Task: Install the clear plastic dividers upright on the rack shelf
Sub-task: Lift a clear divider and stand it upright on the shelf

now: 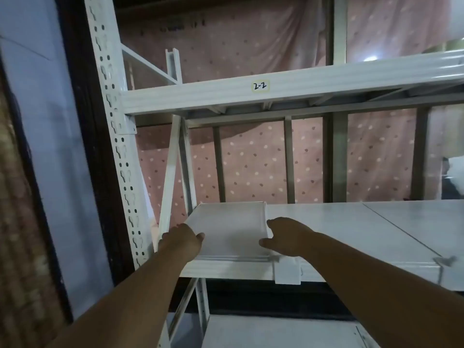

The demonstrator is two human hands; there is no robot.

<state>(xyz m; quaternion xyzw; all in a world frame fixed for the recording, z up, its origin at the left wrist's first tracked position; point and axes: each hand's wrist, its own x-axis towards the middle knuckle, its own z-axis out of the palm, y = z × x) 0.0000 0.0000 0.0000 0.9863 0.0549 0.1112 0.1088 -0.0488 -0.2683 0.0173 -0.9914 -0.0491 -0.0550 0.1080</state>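
We hold a flat stack of dividers [229,229] between both hands at the left end of the rack shelf [351,229]; it lies flat on the shelf, not upright, and it looks white and cloudy rather than plainly clear. Our left hand [182,241] clasps the stack's left edge near the front corner, thumb laid on top, the other fingers hidden below or behind; our right hand [286,238] grips the right edge, fingers curled over the side, thumb pressed on the top face. Between the two grips the top sheet lies bare; its front edge, just below our hands, shows several thin layers and overhangs the shelf's front lip slightly. Just below our right wrist a small white tag [287,272] hangs on the front lip. Left of our left hand rises the perforated upright post [118,136]; above both hands runs the upper beam [288,90], bearing a label [260,85] reading 2-2; behind hangs a pink spotted cloth [253,162].
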